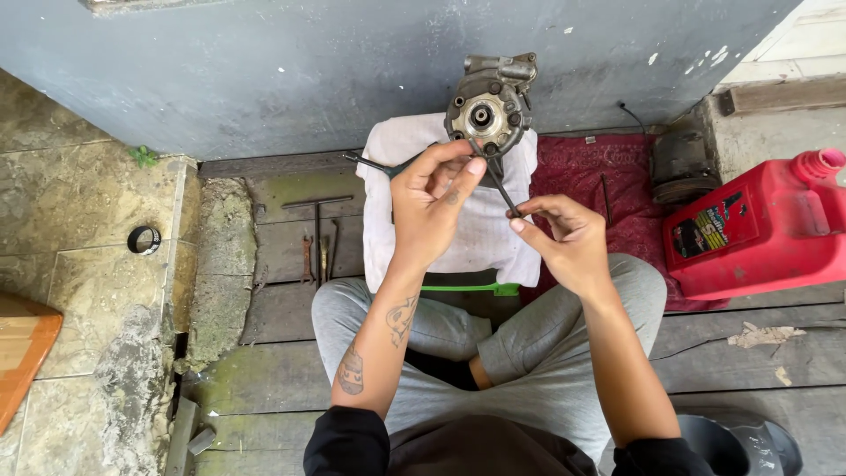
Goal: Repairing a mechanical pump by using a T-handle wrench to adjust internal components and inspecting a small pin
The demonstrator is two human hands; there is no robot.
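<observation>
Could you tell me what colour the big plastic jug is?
Red jug, seen in the head view.

Red plastic jug (758, 231) at right on wooden planks (758, 353). Dark red cloth (582, 167) beside it. Black ring (144, 239) on stone paving at left. T-handle wrench (316, 225) and small spanner (306, 258) lie near grey wall (308, 70).
</observation>
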